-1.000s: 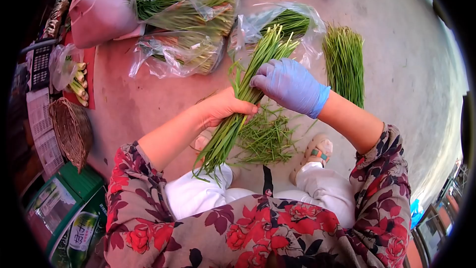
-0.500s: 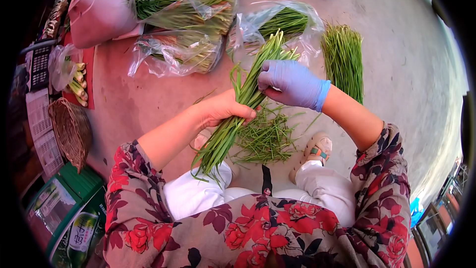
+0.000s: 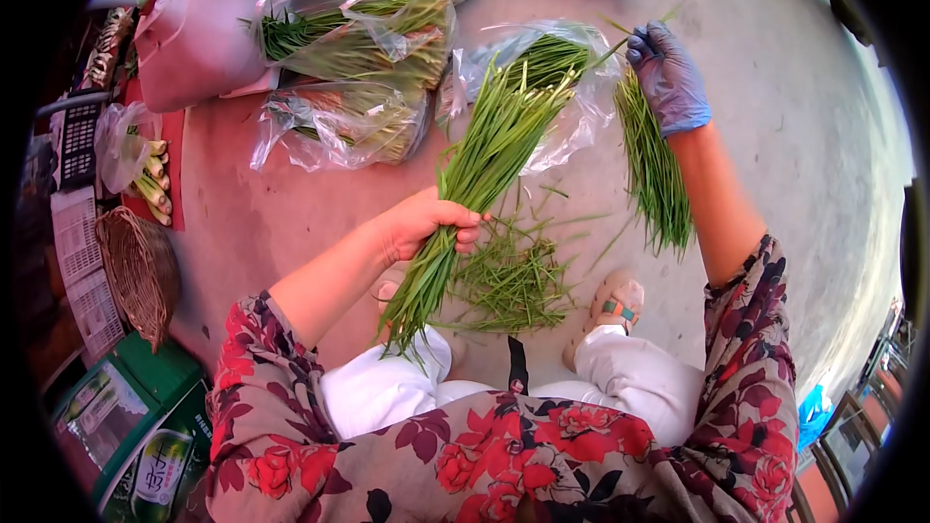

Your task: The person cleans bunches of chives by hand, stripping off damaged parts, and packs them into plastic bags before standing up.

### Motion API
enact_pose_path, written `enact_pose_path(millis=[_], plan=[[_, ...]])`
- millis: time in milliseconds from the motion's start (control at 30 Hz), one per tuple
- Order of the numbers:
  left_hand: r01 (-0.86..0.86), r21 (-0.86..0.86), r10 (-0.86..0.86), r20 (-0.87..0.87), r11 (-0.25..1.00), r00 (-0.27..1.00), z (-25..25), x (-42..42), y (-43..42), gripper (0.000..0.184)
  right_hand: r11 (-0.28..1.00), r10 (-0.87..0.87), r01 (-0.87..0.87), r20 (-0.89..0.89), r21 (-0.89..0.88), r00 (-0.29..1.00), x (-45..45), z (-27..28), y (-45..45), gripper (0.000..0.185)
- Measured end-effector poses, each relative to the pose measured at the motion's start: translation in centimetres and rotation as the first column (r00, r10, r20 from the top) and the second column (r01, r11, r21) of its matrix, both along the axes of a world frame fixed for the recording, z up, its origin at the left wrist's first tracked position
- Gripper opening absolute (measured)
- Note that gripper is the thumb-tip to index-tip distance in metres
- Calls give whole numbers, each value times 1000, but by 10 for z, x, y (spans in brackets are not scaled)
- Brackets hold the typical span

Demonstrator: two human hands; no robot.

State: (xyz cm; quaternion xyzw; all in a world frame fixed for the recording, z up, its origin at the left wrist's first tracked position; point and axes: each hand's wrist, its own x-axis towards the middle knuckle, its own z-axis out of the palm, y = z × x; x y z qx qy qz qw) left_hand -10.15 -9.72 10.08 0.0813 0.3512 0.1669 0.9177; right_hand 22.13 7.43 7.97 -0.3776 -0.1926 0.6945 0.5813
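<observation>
My bare left hand (image 3: 431, 224) is wrapped around a bunch of garlic chives (image 3: 504, 140), held at a slant with its pale ends up and the green leaf ends hanging over my knee. My right hand (image 3: 670, 79), in a blue glove, is raised to the upper right with its fingers pinched on a thin chive stalk (image 3: 608, 55). Below that hand lies a loose bundle of chives (image 3: 657, 179) on the floor. Between my feet is a pile of chive scraps (image 3: 518, 276).
Clear plastic bags of chives (image 3: 387, 34) lie ahead, and an opened bag (image 3: 591, 111) sits nearer. At left are a pink container (image 3: 199, 29), a bag of pale stalks (image 3: 153, 174), a wicker basket (image 3: 140, 271) and a green box (image 3: 145, 378).
My right hand has moved from the bunch up and to the right with a thin chive stalk. My left hand still grips the bunch, shifted slightly left and now spread wider at the top.
</observation>
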Motion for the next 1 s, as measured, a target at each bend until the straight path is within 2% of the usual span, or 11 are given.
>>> enact_pose_path(millis=[67,167,267,433,600,700,767,867,900,933,1000], plan=[[-46,-2,46,-1,999,999,-4,-2,0,21,998,-22,19,69,53,997,10,29,1,10],[-86,36,87,-35,996,996,-6,-5,6,21,900,411,-426,151,90,899,12,63,-24,12],[-118,46,121,-70,992,990,-11,-8,11,22,750,646,-647,57,136,761,10,79,-51,13],[-152,65,155,-56,986,986,-20,-11,15,22,897,398,-318,-246,307,884,33,111,-40,19],[-143,145,158,-97,979,983,-11,-6,18,22,646,748,-721,-19,249,664,3,124,-82,33],[-157,180,176,-96,971,980,-17,-8,20,23,563,802,-647,-152,514,578,4,131,-74,28],[-168,161,192,-148,973,970,-15,-9,19,22,627,719,-419,-280,657,636,25,142,-60,21],[-168,141,188,-145,976,971,-15,-9,21,20,623,737,-422,-315,658,598,21,146,-60,20],[-165,135,184,-135,977,974,-16,-10,22,19,557,816,-530,-303,639,492,16,132,-64,23],[-170,153,192,-140,973,971,-15,-11,24,19,670,738,-601,-298,436,606,7,126,-91,26],[-178,188,207,-148,966,967,-16,-9,26,19,331,936,-944,-133,5,327,-22,110,-109,37]])
